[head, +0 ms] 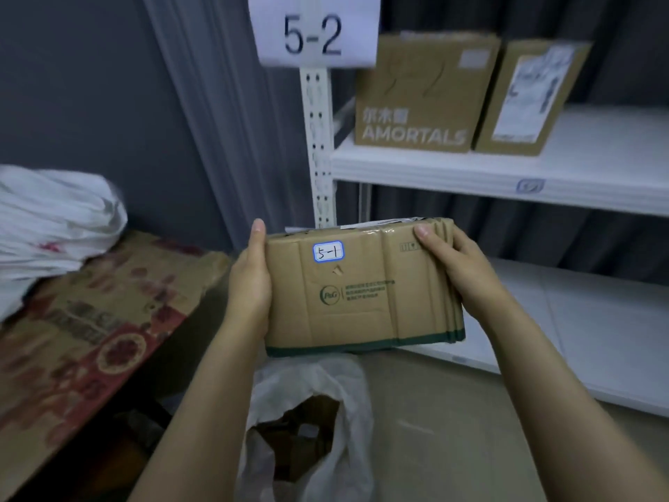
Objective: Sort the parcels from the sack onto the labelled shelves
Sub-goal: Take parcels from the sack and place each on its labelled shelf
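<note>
Our white metal shelf unit (318,139)
We see its upper board (506,175) bearing a brown printed carton (416,96) just beside a brown white-labelled carton (525,99).

We see everything through one wide-angle camera worn on the head, facing forward and down, close above the left hand (249,280) and right hand (461,264) on the parcel (362,295), with the shelves (506,177) ahead at right and the sack (349,387) directly below.

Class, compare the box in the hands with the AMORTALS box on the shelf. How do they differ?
The left hand and right hand hold the held box; the AMORTALS box stands on the shelf. The held box bears a 5-1 sticker, the AMORTALS box white lettering. Both are brown cardboard.
</note>
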